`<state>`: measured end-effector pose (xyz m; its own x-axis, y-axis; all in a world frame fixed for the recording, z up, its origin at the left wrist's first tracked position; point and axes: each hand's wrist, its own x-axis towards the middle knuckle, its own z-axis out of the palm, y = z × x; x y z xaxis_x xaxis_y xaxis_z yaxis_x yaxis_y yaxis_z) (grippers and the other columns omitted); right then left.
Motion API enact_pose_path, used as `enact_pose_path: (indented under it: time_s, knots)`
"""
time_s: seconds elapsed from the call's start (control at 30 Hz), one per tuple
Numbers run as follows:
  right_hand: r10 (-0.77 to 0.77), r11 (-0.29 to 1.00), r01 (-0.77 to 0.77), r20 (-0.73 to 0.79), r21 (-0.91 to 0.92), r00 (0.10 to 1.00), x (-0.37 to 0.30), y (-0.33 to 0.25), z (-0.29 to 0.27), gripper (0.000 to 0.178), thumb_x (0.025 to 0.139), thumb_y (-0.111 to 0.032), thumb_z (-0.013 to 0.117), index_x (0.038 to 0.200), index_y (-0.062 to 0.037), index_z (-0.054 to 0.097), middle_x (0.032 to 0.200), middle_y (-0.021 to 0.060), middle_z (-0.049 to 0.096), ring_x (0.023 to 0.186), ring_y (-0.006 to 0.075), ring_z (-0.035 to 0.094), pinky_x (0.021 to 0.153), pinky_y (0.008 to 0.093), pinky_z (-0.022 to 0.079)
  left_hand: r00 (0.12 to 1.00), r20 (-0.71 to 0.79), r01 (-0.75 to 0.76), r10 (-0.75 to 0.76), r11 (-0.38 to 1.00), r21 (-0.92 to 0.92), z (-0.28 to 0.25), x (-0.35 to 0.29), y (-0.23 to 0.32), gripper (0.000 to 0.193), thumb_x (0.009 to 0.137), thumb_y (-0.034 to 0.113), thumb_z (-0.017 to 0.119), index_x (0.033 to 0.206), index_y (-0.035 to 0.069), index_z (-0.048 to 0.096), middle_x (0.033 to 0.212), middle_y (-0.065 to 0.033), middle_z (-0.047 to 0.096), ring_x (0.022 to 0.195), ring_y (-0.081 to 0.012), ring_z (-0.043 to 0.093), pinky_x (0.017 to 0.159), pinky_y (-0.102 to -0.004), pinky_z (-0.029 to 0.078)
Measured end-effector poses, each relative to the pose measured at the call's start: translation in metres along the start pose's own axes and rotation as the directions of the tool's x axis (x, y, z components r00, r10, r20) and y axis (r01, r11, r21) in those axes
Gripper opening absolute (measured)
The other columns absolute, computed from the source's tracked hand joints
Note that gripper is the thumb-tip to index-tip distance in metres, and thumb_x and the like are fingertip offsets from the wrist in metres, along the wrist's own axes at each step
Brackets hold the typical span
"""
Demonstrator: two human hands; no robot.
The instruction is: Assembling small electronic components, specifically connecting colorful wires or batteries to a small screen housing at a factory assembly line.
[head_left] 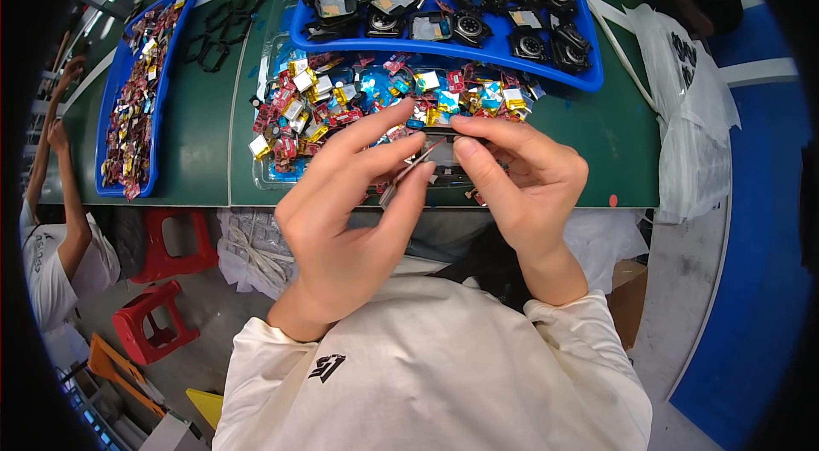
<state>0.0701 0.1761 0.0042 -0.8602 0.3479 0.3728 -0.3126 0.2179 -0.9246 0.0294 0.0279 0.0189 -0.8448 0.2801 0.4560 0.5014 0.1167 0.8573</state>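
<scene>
Over the table's near edge, both my hands meet at one small piece of work. My right hand [525,182] pinches a black watch case [441,134] by its upper edge between thumb and fingers. My left hand [350,203] is closed on a thin flat piece [415,166] with a reddish and silvery edge, tilted against the case. Whether that piece is still joined to the case I cannot tell. Just beyond my fingers, a clear plastic tray [261,171] holds a heap of small red boards, yellow-and-silver battery cells [303,80] and blue-wrapped parts.
A large blue tray [593,80] of black watch cases stands behind the heap. Another blue bin [106,169] of small parts lies left, near black frames [209,54]. White plastic wrap [695,135] hangs at right. Red stools [153,323] and another person [64,255] are left.
</scene>
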Motion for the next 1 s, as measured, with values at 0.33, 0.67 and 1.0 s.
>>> enact_pose_path:
  time_s: [0.33, 0.67, 1.0]
  knots:
    - [0.276, 0.913, -0.305, 0.139, 0.271, 0.951, 0.004, -0.008, -0.005, 0.017, 0.077, 0.004, 0.068, 0.091, 0.0032, 0.06, 0.089, 0.0073, 0.066, 0.079, 0.0081, 0.063, 0.063, 0.0176, 0.048, 0.999, 0.009, -0.05, 0.049, 0.988, 0.145, -0.011, -0.004, -0.002, 0.017, 0.068, -0.005, 0.074, 0.082, 0.001, 0.068, 0.078, -0.0078, 0.065, 0.068, -0.0129, 0.061, 0.052, -0.0214, 0.044]
    - [-0.177, 0.984, 0.177, 0.007, 0.006, 0.984, 0.0, 0.001, 0.001, 0.015, 0.072, 0.008, 0.068, 0.083, -0.0003, 0.061, 0.085, 0.0099, 0.068, 0.075, 0.0151, 0.068, 0.061, 0.0227, 0.053, 0.835, 0.391, 0.549, -0.386, 0.622, -0.559, -0.016, -0.004, -0.004, 0.01, 0.082, -0.004, 0.066, 0.091, -0.007, 0.064, 0.085, -0.0107, 0.067, 0.079, -0.0131, 0.066, 0.071, -0.0233, 0.054]
    - [-0.07, 0.986, 0.055, 0.094, 0.154, 0.993, -0.004, 0.0, 0.0, 0.016, 0.074, 0.0, 0.074, 0.085, 0.0027, 0.061, 0.093, 0.0153, 0.069, 0.078, 0.014, 0.067, 0.067, 0.0245, 0.055, 0.861, 0.263, 0.507, -0.435, 0.697, -0.508, -0.015, -0.002, 0.0, 0.025, 0.078, -0.002, 0.071, 0.099, -0.006, 0.057, 0.076, -0.0097, 0.068, 0.072, -0.0109, 0.066, 0.06, -0.0188, 0.05]
